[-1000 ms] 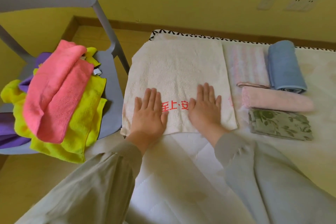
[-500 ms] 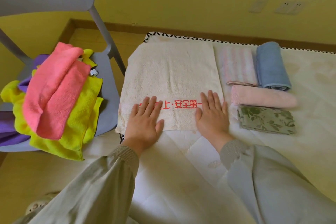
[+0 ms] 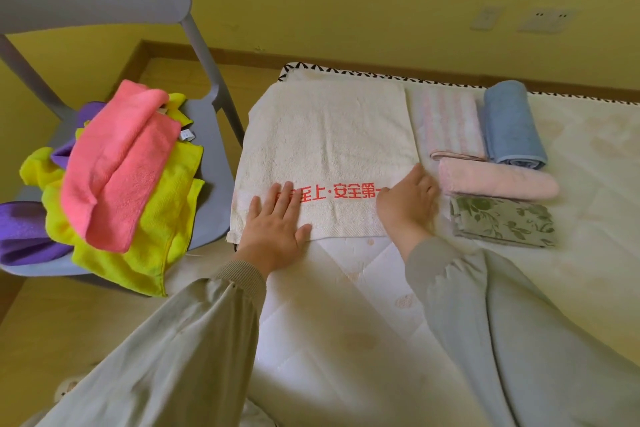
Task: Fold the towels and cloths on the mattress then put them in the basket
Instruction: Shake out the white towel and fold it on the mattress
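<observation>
A cream towel [image 3: 329, 146] with red printed characters lies flat on the mattress [image 3: 346, 305]. My left hand [image 3: 275, 229] presses flat on its near left corner, fingers straight. At the towel's right edge my right hand [image 3: 408, 199] has its fingers curled, and it seems to pinch that edge. To the right lie a folded pink-striped towel [image 3: 450, 128], a rolled blue towel [image 3: 512, 125], a rolled pink towel [image 3: 498, 180] and a folded green floral cloth [image 3: 502, 222]. No basket is in view.
A grey chair [image 3: 211, 163] stands left of the mattress and holds a pile of pink [image 3: 117, 166], yellow [image 3: 162, 211] and purple [image 3: 24, 232] cloths. A yellow wall runs behind, with wooden floor at the left.
Both hands slid apart and toward me across the cream towel. The right hand went from lying flat to curling at the towel's right edge.
</observation>
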`<state>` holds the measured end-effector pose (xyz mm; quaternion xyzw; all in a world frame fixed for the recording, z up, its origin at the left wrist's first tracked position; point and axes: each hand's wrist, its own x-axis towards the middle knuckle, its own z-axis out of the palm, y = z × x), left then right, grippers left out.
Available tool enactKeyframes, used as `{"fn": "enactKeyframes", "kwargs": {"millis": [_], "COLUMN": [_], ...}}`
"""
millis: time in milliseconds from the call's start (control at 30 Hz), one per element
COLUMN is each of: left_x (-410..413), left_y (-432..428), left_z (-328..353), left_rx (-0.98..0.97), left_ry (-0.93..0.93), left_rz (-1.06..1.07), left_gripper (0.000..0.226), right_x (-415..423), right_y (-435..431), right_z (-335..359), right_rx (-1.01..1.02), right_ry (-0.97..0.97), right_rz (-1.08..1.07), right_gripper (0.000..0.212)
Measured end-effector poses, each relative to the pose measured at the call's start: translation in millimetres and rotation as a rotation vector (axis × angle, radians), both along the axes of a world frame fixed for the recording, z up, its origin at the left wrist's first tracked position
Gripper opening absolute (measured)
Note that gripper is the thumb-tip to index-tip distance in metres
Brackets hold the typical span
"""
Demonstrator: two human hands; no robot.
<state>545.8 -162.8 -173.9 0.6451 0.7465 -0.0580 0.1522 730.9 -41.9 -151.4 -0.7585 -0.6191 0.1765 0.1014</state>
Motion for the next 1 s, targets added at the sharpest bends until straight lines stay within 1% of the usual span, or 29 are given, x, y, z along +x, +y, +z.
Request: {"fn": "enactKeyframes", "kwargs": {"millis": [67, 100, 200, 233, 333, 467, 533, 567, 633, 700, 733, 800, 833, 867, 933, 1000], "left_x": [1, 0, -1, -2, -2, -2, -4, -4, -2, 1, 3, 4, 5, 6, 7, 5], "left_y": [0, 1, 2, 2, 3, 6, 9, 10, 11, 11, 12, 14, 16, 18, 19, 20], "left_z": [0, 0, -1, -1, 0, 4, 8, 11, 18, 24, 28, 37, 44, 51, 67, 83], "left_rx": [-0.02, -0.028, -0.045, -0.048, -0.062, -0.09, -0.112, -0.121, -0.146, -0.168, -0.182, -0.192, -0.202, -0.189, -0.109, 0.027], "left_ry": [0.005, 0.008, 0.003, 0.001, -0.005, -0.036, -0.058, -0.076, -0.102, -0.136, -0.168, -0.228, -0.254, -0.293, -0.455, -0.595], "left_rz": [-0.007, -0.008, -0.01, -0.01, -0.012, -0.007, -0.002, 0.001, 0.003, 0.003, 0.018, 0.042, 0.038, 0.042, 0.111, 0.206], "left_gripper": [0.067, 0.067, 0.067, 0.066, 0.065, 0.063, 0.064, 0.064, 0.065, 0.066, 0.066, 0.057, 0.052, 0.047, 0.043, 0.039], "right_x": [-6, -8, -12, -13, -11, -7, -8, -10, -14, -21, -24, -32, -35, -38, -43, -47], "right_y": [13, 19, 36, 41, 50, 56, 56, 54, 53, 53, 53, 53, 55, 54, 55, 53], "right_z": [11, 16, 27, 31, 44, 55, 55, 59, 65, 78, 83, 102, 108, 117, 136, 154], "right_rx": [-0.095, -0.127, -0.131, -0.113, -0.12, -0.162, -0.174, -0.183, -0.179, -0.164, -0.152, -0.154, -0.141, -0.117, -0.062, -0.003], "right_ry": [0.138, 0.182, 0.211, 0.219, 0.267, 0.393, 0.471, 0.503, 0.551, 0.63, 0.671, 0.739, 0.753, 0.752, 0.723, 0.699], "right_rz": [-0.11, -0.157, -0.237, -0.254, -0.299, -0.316, -0.29, -0.269, -0.222, -0.169, -0.137, -0.046, 0.007, 0.067, 0.194, 0.319], "right_gripper": [0.082, 0.08, 0.052, 0.047, 0.048, 0.028, 0.016, 0.014, 0.014, 0.022, 0.022, 0.013, 0.013, 0.005, 0.022, 0.024]}}
